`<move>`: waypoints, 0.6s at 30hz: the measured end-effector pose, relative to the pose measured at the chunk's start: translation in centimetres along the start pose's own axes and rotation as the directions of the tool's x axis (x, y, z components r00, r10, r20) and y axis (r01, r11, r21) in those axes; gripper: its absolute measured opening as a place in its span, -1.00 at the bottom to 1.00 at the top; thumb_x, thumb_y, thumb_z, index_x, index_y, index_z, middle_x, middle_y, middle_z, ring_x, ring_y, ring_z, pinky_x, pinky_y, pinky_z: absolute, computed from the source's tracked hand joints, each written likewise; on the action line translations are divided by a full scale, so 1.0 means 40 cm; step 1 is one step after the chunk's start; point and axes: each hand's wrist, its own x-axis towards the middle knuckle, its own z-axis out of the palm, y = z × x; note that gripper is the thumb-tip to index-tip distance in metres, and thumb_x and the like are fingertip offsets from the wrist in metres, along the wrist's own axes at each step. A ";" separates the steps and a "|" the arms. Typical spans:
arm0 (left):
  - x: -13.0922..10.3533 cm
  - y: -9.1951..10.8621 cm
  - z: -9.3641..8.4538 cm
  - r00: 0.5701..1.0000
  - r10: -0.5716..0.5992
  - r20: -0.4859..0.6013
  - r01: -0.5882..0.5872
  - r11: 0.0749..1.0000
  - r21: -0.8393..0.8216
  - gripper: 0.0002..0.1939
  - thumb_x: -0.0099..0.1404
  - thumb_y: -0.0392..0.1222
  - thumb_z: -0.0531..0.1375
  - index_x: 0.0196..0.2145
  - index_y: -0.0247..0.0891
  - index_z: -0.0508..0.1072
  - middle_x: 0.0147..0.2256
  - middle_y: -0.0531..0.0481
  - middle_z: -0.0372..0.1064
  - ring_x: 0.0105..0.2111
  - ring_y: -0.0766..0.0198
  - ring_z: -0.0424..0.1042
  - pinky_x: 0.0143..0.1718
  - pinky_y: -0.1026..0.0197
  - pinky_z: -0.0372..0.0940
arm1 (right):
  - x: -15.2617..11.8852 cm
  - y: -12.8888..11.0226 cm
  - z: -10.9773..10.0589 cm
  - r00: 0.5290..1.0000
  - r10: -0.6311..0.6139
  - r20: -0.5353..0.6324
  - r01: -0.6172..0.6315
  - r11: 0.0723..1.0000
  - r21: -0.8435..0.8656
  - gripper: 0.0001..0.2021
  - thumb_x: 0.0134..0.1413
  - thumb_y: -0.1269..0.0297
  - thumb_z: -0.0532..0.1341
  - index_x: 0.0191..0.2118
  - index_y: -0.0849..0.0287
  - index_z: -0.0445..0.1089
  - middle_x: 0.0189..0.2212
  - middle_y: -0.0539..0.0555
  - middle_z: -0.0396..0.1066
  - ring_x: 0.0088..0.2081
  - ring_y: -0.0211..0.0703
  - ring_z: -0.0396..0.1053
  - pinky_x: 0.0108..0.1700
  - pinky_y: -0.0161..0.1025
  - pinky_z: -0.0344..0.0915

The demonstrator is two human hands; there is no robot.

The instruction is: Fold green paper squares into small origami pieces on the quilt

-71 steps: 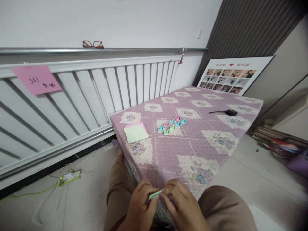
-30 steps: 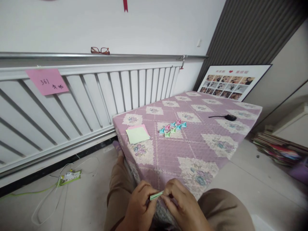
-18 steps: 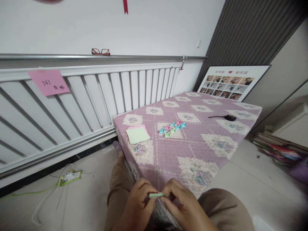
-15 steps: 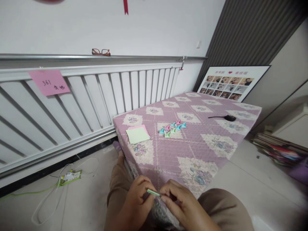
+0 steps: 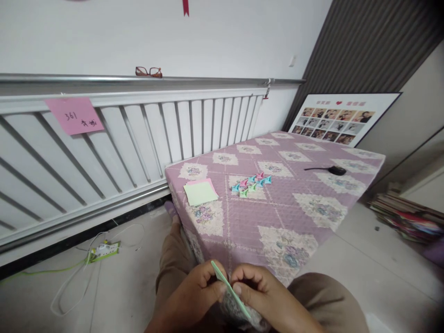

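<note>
Pinching green paper [image 5: 231,292], both hands' fingers [image 5: 239,287] curl inward, nearly closed

The folded paper [image 5: 233,296] is light green. From it, at 12 o'clock, the little shapes [image 5: 252,187] are blue, pink and green. At 11 o'clock, the flat paper pile [image 5: 201,193] has light green on top and pink under. The cloth [image 5: 249,222] is purple, with cream diamonds and blue and purple flowers. The note [image 5: 75,116] between 10 and 11 o'clock is pink with black writing. The glasses [image 5: 149,72] at 11 o'clock are reddish brown. The trousers [image 5: 173,254] are plain brown
</note>
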 end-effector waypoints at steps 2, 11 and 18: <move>0.000 0.002 0.000 1.000 -0.011 -0.007 0.011 1.000 -0.007 -0.96 0.15 -0.33 0.07 -0.42 -0.25 0.30 -0.50 0.13 0.23 -0.44 0.36 0.22 -0.36 0.32 0.14 | -0.001 -0.005 -0.001 1.000 0.013 0.009 -0.013 1.000 0.011 -0.77 -0.01 0.11 0.19 -0.44 0.19 0.35 -0.56 -0.09 0.21 -0.50 -0.34 0.12 -0.46 -0.40 0.08; -0.001 0.012 0.003 0.997 -0.070 -0.012 0.071 0.997 0.010 -0.93 0.09 -0.36 0.06 -0.43 -0.26 0.30 -0.51 0.15 0.21 -0.46 0.37 0.19 -0.40 0.33 0.12 | 0.006 -0.009 -0.005 0.999 0.033 0.013 -0.032 0.999 -0.025 -0.84 -0.05 0.21 0.21 -0.47 0.19 0.38 -0.60 -0.10 0.24 -0.53 -0.35 0.13 -0.47 -0.41 0.10; 0.004 0.007 0.000 0.994 -0.103 -0.021 0.103 0.995 0.006 -0.96 0.09 -0.34 0.07 -0.45 -0.27 0.30 -0.52 0.15 0.19 -0.47 0.37 0.17 -0.41 0.33 0.10 | 0.015 -0.006 -0.008 0.998 0.048 0.049 -0.048 0.999 -0.009 -0.88 -0.06 0.25 0.20 -0.47 0.20 0.38 -0.59 -0.11 0.23 -0.52 -0.37 0.12 -0.47 -0.43 0.09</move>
